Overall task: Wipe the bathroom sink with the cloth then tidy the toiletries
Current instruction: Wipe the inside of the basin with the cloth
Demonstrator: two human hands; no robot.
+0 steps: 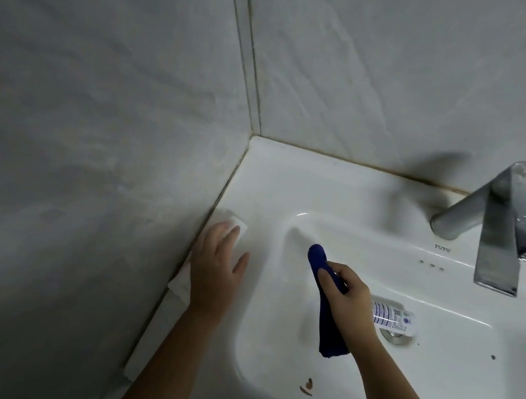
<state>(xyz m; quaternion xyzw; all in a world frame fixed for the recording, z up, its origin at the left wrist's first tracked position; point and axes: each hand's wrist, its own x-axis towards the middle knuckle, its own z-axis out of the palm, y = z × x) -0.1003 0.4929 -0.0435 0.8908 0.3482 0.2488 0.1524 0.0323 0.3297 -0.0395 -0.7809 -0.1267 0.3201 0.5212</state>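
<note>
A white bathroom sink [307, 185] fills the lower right, set into a wall corner. My right hand [347, 296] is shut on a dark blue cloth [329, 330], whose upper end touches the basin's upper left wall while the rest hangs down. My left hand [217, 260] lies flat on the sink's left ledge, fingers spread, resting on a white object [238, 229] that it mostly hides. A white tube [393, 317] with blue print lies in the basin beside the drain [396, 338].
A metal faucet [501, 226] stands at the back right. Grey tiled walls [98, 108] close in the left and back. Brown stains [308, 386] mark the basin's front. A white strip [156, 326] runs along the left wall joint.
</note>
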